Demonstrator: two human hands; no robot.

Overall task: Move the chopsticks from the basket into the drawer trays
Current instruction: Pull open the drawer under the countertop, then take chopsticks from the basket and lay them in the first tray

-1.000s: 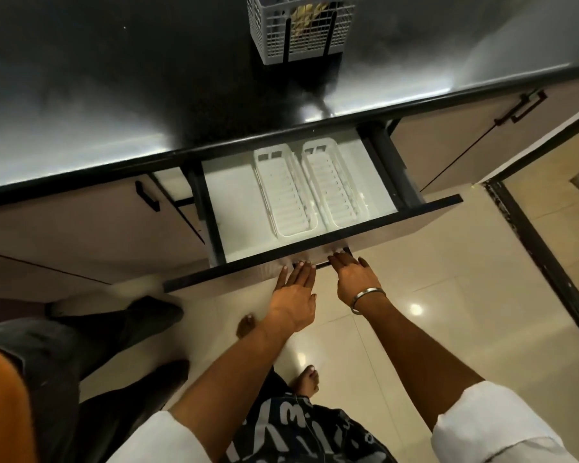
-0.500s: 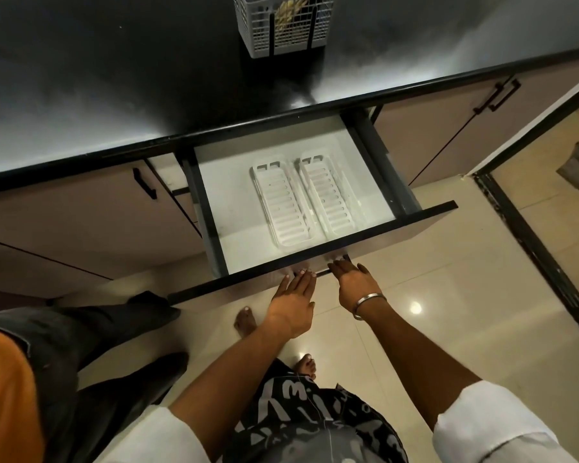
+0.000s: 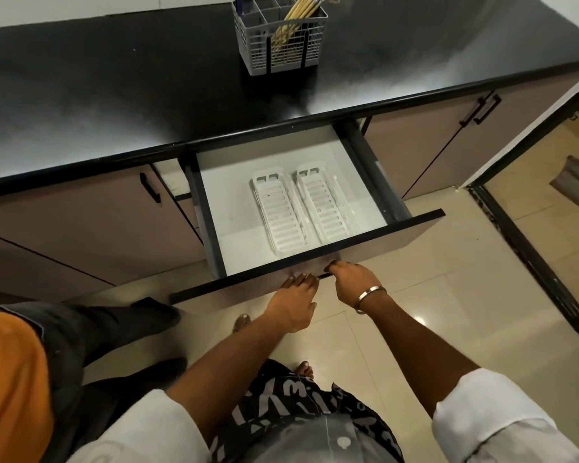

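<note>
A grey wire basket [image 3: 281, 48] stands on the black counter, with several yellow chopsticks [image 3: 298, 15] leaning in it. Below the counter a drawer [image 3: 315, 259] is pulled out. Two white slotted trays lie side by side in it, the left tray [image 3: 278, 212] and the right tray [image 3: 321, 203], both bare. My left hand [image 3: 295, 302] rests with fingers together on the drawer's front handle. My right hand [image 3: 355, 282], with a metal bangle at the wrist, curls over the same handle just to the right.
The black counter [image 3: 114, 95] runs across the top. Closed cabinet doors with black handles [image 3: 149, 192] flank the drawer. Another person's dark trouser legs and shoes [image 3: 114, 329] stand at the lower left on the tiled floor. A dark door frame [image 3: 532, 262] is at the right.
The drawer has come further out. The view has tilted up, so the basket and its chopsticks now show fully. Both hands stay at the drawer front, the right now curled.
</note>
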